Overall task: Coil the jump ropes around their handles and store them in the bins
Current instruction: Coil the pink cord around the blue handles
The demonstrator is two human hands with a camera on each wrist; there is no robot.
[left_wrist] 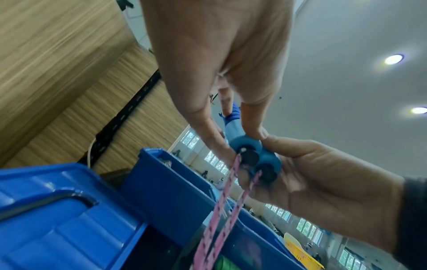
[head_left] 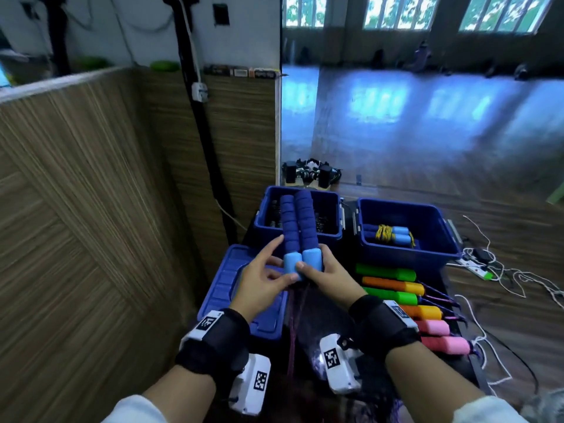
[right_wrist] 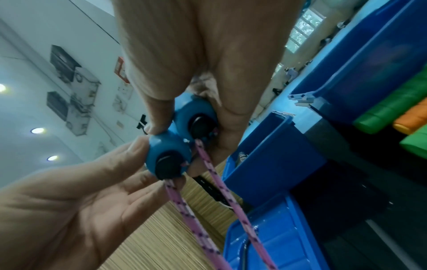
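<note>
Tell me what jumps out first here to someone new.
The pair of blue handles held side by side, upright at centre, both hands at their light-blue ends, the left hand and right hand, with pink rope hanging uncoiled below. To the right, green, orange and pink handles lie in a row before a blue bin.

We list a wood-grain panelled wall [head_left: 91,193] on the left, with a black strap [head_left: 198,123] hanging down its face and a white plug box [head_left: 200,91] fixed beside it. We note a loose blue bin lid [head_left: 225,285] lying flat near the wall's foot, white cables [head_left: 500,270] and a power strip [head_left: 476,268] strewn on the floor at right, and a cluster of small black devices [head_left: 309,172] farther back. We record a glossy hall floor [head_left: 427,117] reflecting a row of windows [head_left: 399,10], and recessed ceiling lights [left_wrist: 392,59].
</note>
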